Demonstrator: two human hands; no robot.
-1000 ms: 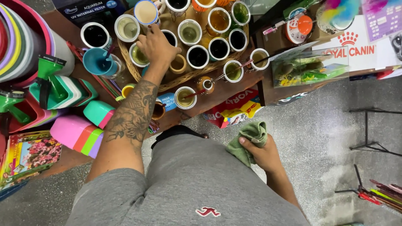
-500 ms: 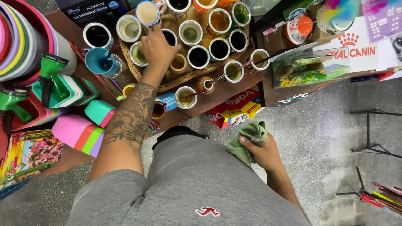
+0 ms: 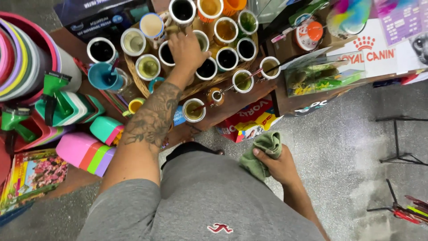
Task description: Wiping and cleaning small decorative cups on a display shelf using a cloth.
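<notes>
L hand (image 3: pixel 187 49) shifted slightly over round metal-rimmed cups (image 3: pixel 207 68) in wicker basket (image 3: pixel 133 78), fingers curled, grip unclear; cups prob rigid, take by rim. R hand (image 3: pixel 278 165) clenched on soft green cloth (image 3: pixel 263 151).

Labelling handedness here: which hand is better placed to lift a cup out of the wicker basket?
Left, probably. The left hand already rests on the cups in the wicker basket, fingers down among them. The right hand hangs low by the hip, away from the basket, closed around a green cloth.

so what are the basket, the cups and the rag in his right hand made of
Basket: looks like woven wicker, tan strands showing at the rim. Cups: bright metal rims, probably steel; bodies hidden from above. Rag in the right hand: soft green cloth, crumpled, matte.
</notes>
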